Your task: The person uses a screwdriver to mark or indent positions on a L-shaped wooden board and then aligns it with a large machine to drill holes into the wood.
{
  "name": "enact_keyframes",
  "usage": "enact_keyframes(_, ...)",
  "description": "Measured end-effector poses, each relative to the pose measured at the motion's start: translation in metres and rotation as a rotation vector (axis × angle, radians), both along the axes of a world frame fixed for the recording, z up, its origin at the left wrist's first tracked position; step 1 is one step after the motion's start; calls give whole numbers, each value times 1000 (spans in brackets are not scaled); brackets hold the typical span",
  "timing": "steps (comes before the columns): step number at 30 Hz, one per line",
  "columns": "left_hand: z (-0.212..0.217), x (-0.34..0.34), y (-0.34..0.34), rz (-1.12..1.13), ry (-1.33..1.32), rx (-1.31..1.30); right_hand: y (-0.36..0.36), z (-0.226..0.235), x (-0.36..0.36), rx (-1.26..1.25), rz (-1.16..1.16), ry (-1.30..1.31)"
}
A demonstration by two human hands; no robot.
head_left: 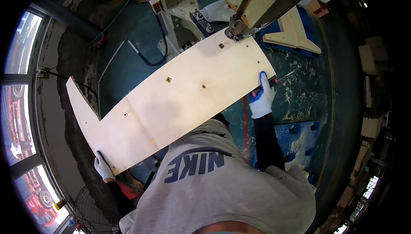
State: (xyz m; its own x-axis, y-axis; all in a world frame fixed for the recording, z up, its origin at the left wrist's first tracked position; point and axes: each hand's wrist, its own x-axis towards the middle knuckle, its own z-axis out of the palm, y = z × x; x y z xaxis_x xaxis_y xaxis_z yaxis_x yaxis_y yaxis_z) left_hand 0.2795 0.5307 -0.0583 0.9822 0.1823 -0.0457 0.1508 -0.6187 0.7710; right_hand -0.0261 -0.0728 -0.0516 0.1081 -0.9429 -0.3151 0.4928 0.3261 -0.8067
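Note:
A long, pale plywood board (184, 101) lies slantwise in front of my body, with an angled arm at its far left end and several small holes, some with metal inserts. My left hand (103, 167), in a white and blue glove, grips its lower left edge. At its right end my right hand (263, 98), gloved alike, is closed round the near edge with the thumb on top. A screwdriver (275, 81) with a red and black handle is also in that hand, its thin shaft pointing right. The fingers beneath the board are hidden.
A machine head (274, 3) stands over the board's far right end, its metal tip (234, 29) at the edge. Another wooden piece (293, 33) rests on a blue pallet behind. A second blue pallet (299, 137) is at right, a wire fan guard (92, 204) at lower left.

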Motion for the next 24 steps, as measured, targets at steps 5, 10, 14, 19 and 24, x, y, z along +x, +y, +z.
enact_keyframes(5,31,6,93,42,35,157,55,27,38,79,175,-68)
enact_keyframes(10,36,-11,110,104,11,151,62,23,52,94,207,-74)
enact_keyframes(14,20,-10,83,91,-48,63,43,18,49,97,198,-68)
enact_keyframes(19,18,0,91,68,53,96,40,18,50,68,177,-36)
enact_keyframes(24,11,9,71,57,53,-6,33,22,51,82,83,-12)
